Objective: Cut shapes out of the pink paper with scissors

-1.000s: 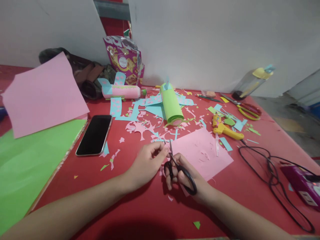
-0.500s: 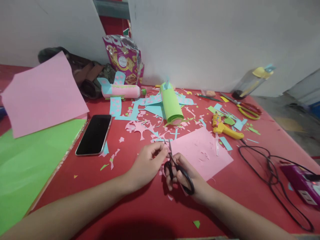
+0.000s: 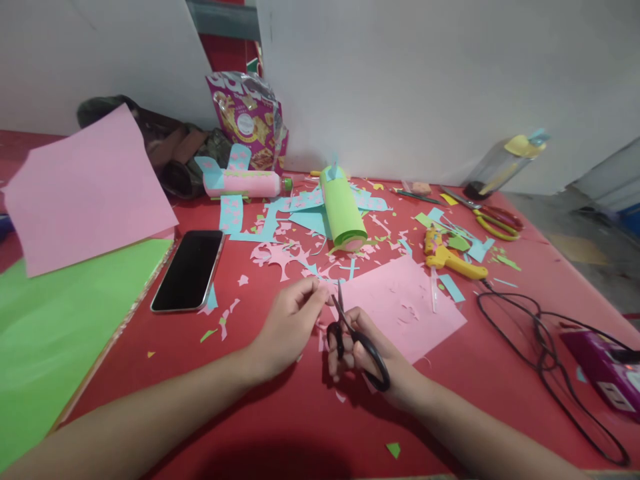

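Observation:
My right hand (image 3: pixel 363 350) grips black-handled scissors (image 3: pixel 371 357), their blades apart and pointing away from me. Just left of the blades, my left hand (image 3: pixel 295 320) pinches a small piece of pink paper (image 3: pixel 330 291) between thumb and fingers. Beneath and right of the scissors lies a pink sheet (image 3: pixel 395 303) with small scraps on it. Beyond my hands rest a green paper-covered tube (image 3: pixel 343 207) with blue wings and a pink bottle (image 3: pixel 250 183) with blue paper wings.
A phone (image 3: pixel 189 270), a large pink sheet (image 3: pixel 90 193) and green paper (image 3: pixel 75 327) lie left. On the right are a yellow glue gun (image 3: pixel 453 261), its looping cable, a purple power strip (image 3: pixel 605 367) and other scissors (image 3: pixel 493 220). Paper scraps litter the middle. A snack bag (image 3: pixel 250 123) stands behind.
My left hand has drawn slightly left, away from the scissor blades, with the small pink piece. The scissors stand a little wider apart.

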Action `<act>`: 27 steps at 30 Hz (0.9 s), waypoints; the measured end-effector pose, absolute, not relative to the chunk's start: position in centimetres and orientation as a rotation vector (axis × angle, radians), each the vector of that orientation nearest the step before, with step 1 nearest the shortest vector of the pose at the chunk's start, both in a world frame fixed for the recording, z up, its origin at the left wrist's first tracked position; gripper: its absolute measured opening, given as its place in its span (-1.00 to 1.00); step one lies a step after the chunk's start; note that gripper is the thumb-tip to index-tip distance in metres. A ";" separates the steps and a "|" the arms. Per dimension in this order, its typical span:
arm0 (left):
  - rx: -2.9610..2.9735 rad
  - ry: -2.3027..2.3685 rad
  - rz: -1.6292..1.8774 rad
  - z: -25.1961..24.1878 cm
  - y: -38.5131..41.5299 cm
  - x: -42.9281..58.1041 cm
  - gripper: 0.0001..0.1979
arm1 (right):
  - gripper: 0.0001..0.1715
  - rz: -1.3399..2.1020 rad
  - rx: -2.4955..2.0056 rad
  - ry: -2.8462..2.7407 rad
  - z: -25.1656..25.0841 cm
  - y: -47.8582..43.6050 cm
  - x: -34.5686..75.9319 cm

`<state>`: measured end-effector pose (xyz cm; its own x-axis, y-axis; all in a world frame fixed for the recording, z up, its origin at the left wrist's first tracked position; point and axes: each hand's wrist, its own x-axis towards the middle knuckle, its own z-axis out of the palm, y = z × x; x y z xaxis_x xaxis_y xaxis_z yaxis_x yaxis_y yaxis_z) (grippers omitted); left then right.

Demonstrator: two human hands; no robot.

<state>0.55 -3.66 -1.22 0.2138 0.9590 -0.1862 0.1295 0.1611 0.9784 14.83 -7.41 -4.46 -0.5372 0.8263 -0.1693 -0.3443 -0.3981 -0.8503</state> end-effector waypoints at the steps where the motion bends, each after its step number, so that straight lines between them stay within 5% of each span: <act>1: 1.241 1.196 0.876 -1.2 -3.6 0.5 -0.72 | -0.63 1.992 -0.780 -1.004 -4.4 -7.4 14.8; 12: 1.443 1.099 0.631 -1.3 -3.6 0.5 -0.72 | -0.61 1.522 -1.040 -0.707 -3.1 -6.2 14.9; 27: 1.617 1.081 0.444 -1.1 -3.7 0.8 -0.73 | -0.64 1.510 -1.078 -0.858 -3.3 -6.6 15.1</act>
<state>0.79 -3.75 -1.10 0.5159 0.8225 -0.2393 0.4168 0.0031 0.9090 15.12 -6.60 -3.27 -0.0505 0.9798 -0.1933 -0.3356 -0.1989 -0.9207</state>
